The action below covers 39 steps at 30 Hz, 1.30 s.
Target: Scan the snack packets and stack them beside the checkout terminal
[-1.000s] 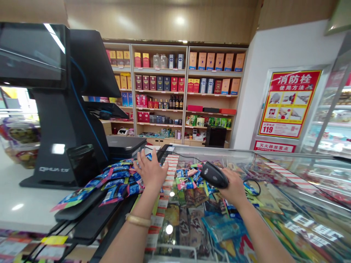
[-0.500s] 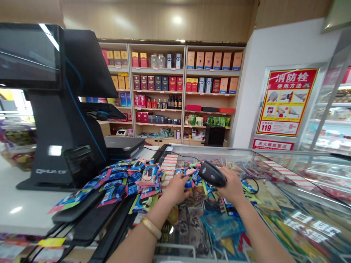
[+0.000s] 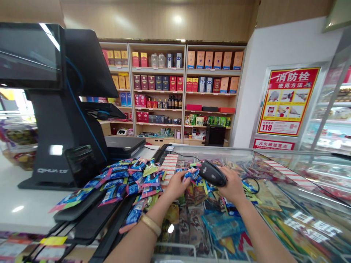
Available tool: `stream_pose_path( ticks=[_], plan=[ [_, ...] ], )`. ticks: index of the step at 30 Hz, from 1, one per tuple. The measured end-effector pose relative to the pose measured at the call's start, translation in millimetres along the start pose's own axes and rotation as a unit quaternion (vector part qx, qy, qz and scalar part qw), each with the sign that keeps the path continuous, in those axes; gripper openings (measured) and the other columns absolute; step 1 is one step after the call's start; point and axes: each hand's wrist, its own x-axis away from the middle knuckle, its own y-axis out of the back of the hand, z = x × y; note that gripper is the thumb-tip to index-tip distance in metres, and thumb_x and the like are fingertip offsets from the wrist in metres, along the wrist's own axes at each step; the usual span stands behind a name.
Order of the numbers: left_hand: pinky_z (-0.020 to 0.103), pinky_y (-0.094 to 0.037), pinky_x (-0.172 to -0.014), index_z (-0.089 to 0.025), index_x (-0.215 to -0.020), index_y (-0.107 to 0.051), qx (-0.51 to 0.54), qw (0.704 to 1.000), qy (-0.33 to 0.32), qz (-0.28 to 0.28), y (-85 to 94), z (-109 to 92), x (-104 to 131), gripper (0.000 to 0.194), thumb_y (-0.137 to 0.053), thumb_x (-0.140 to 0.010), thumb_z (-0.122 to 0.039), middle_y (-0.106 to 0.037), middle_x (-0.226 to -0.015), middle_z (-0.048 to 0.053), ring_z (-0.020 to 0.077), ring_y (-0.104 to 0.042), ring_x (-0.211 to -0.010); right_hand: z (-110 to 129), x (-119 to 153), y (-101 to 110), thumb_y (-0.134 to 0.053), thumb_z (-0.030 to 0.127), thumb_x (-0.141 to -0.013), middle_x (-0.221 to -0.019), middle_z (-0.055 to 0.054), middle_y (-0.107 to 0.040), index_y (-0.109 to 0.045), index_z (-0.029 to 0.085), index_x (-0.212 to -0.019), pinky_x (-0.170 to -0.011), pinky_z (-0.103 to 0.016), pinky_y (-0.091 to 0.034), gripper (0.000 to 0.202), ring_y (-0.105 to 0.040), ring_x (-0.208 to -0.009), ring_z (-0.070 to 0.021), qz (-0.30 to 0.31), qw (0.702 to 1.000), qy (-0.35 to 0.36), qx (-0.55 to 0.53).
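My right hand is wrapped round a black handheld barcode scanner, its head tilted toward the upper left. Just left of the scanner, my left hand has thumb and forefinger closed on a small blue-and-pink snack packet. More packets lie under and beside the scanner on the glass top. A heap of similar snack packets spreads to the left of my left hand. One loose packet lies by my left wrist, partly behind the forearm.
A large black checkout terminal stands on the white counter at left. The glass case beneath my hands shows bagged goods. A scanner cable runs across its far side. Shelves of boxes and bottles line the back wall.
My left fingers have closed on a blue packet near the scanner. The heap at left has shifted, and a packet now lies lower by my left wrist. My right hand and scanner barely moved.
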Motion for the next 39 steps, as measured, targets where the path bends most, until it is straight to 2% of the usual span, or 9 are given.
stream_pose_path(
  ticks=[3,7,9,11,15,22,25,36,39],
  plan=[
    [0.033,-0.054,-0.074,-0.016,-0.084,-0.070,0.173,0.978,0.112,-0.042,2.3,-3,-4,0.017,-0.066,-0.072,-0.028,-0.071,-0.080,0.005,0.0193,-0.065,-0.073,1,0,0,-0.056,0.019,-0.068,-0.088,-0.006,-0.066,-0.065,0.019,-0.092,-0.073,-0.032,-0.045,0.025,-0.061,-0.081,-0.0221,-0.003,1.000,-0.010,0.002],
    [0.036,-0.057,-0.063,-0.015,-0.092,-0.062,0.383,0.891,0.244,-0.033,8.9,-12,-4,0.022,-0.054,-0.085,-0.033,-0.070,-0.078,0.007,0.0173,-0.067,-0.063,3,0,1,-0.056,0.020,-0.069,-0.087,-0.006,-0.066,-0.064,0.019,-0.093,-0.073,-0.032,-0.045,0.026,-0.061,-0.081,-0.0223,0.003,1.000,-0.008,0.000],
    [0.036,-0.058,-0.064,-0.014,-0.095,-0.060,0.415,0.870,0.264,-0.037,10.6,-15,-4,0.022,-0.050,-0.089,-0.033,-0.070,-0.081,0.008,0.0172,-0.068,-0.065,6,-1,2,-0.055,0.020,-0.069,-0.088,-0.007,-0.066,-0.064,0.019,-0.092,-0.073,-0.032,-0.044,0.025,-0.061,-0.083,-0.0229,0.000,1.000,-0.003,0.002],
    [0.036,-0.059,-0.064,-0.014,-0.094,-0.059,0.424,0.863,0.269,-0.053,10.8,-17,-4,0.021,-0.051,-0.089,-0.032,-0.070,-0.083,0.009,0.0168,-0.069,-0.066,9,-2,4,-0.054,0.020,-0.069,-0.088,-0.008,-0.066,-0.064,0.019,-0.089,-0.073,-0.032,-0.044,0.022,-0.060,-0.082,-0.0226,0.000,1.000,0.004,0.002],
    [0.040,-0.059,-0.070,-0.015,-0.088,-0.060,0.459,0.849,0.247,-0.089,9.8,-17,-7,0.018,-0.053,-0.088,-0.031,-0.069,-0.082,0.007,0.0174,-0.069,-0.071,19,-5,6,-0.055,0.020,-0.067,-0.083,-0.006,-0.065,-0.064,0.020,-0.086,-0.072,-0.031,-0.042,0.021,-0.059,-0.079,-0.0210,0.024,0.999,0.023,-0.014],
    [0.040,-0.060,-0.067,-0.016,-0.084,-0.058,0.462,0.851,0.220,-0.114,10.3,-12,-9,0.009,-0.054,-0.085,-0.024,-0.061,-0.061,-0.001,0.0130,-0.061,-0.055,33,-7,8,-0.055,0.016,-0.066,-0.079,-0.004,-0.063,-0.065,0.021,-0.086,-0.070,-0.030,-0.037,0.023,-0.056,-0.078,-0.0202,0.061,0.997,0.040,-0.012],
    [0.040,-0.060,-0.065,-0.017,-0.084,-0.057,0.460,0.852,0.216,-0.127,9.6,-14,-8,0.008,-0.052,-0.086,-0.023,-0.059,-0.059,-0.002,0.0117,-0.058,-0.052,32,-7,8,-0.054,0.016,-0.067,-0.077,-0.004,-0.062,-0.064,0.021,-0.084,-0.069,-0.029,-0.035,0.021,-0.055,-0.077,-0.0196,0.073,0.996,0.042,-0.008],
    [0.034,-0.059,-0.066,-0.015,-0.097,-0.059,0.440,0.857,0.235,-0.128,10.1,-22,-8,0.016,-0.049,-0.089,-0.025,-0.064,-0.074,0.002,0.0117,-0.061,-0.059,31,-7,7,-0.054,0.018,-0.067,-0.075,-0.004,-0.060,-0.063,0.020,-0.083,-0.068,-0.029,-0.034,0.018,-0.053,-0.075,-0.0189,0.077,0.996,0.044,-0.003],
    [0.037,-0.059,-0.070,-0.016,-0.107,-0.060,0.377,0.894,0.205,-0.129,8.3,-21,-7,0.024,-0.054,-0.086,-0.027,-0.065,-0.089,0.005,0.0138,-0.062,-0.068,31,-7,8,-0.054,0.018,-0.067,-0.076,-0.004,-0.060,-0.064,0.020,-0.082,-0.068,-0.029,-0.035,0.018,-0.053,-0.075,-0.0190,0.068,0.997,0.038,-0.013]
  ],
)
